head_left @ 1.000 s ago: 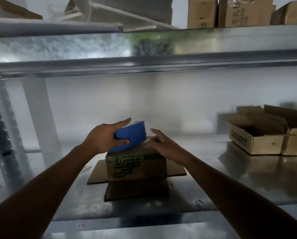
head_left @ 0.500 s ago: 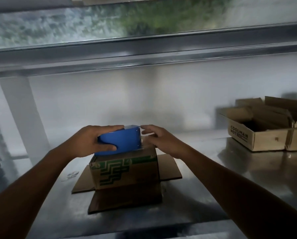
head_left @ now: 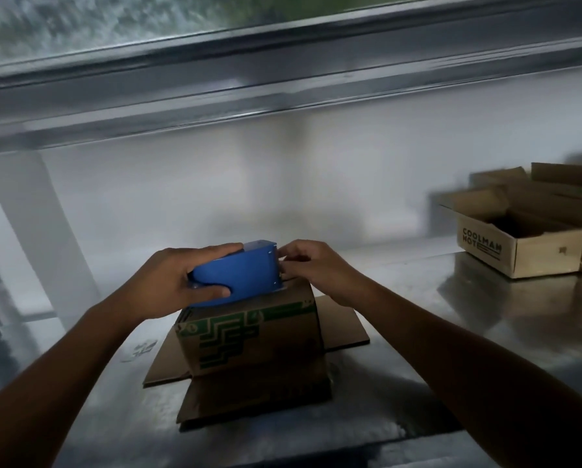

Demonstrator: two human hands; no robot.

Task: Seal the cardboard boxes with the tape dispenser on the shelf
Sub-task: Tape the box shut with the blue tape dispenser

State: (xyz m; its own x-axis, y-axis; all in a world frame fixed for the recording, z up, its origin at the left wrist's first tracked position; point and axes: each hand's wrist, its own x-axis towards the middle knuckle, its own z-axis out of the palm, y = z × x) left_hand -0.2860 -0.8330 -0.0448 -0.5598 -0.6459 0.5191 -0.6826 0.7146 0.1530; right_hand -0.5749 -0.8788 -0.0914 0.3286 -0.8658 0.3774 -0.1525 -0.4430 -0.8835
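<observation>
1. A cardboard box (head_left: 249, 336) with a green stepped print on its near face stands on a metal shelf (head_left: 451, 349). It is the landmark for all that follows.
2. Brown flaps (head_left: 252, 396) lie flat on the shelf round the box's base, reaching out to its left, its right and its near side.
3. The blue tape dispenser (head_left: 245, 275) sits on top of the box, over its left and middle part. Its lower edge meets the box top and its body overhangs the box's left edge.
4. The left hand (head_left: 178, 285) grips the dispenser from the box's left. Its fingers (head_left: 215, 251) are curled over the dispenser's top, close together, and the thumb (head_left: 212, 292) lies along the near blue side.
5. The right hand (head_left: 316, 268) is above the box's right rear corner. Its fingertips (head_left: 286, 261) are bent and bunched against the dispenser's right end. Whether they pinch tape or only touch the casing cannot be told.
6. Well to the right of the box and farther back, an open carton (head_left: 492, 255) printed "COOLMAN HOT" rests on the same shelf with its flaps up.
7. Just left of the box a small pale scrap (head_left: 141, 349) lies on the shelf.
8. High above the box a metal beam (head_left: 283, 89) crosses the whole view, blurred.
</observation>
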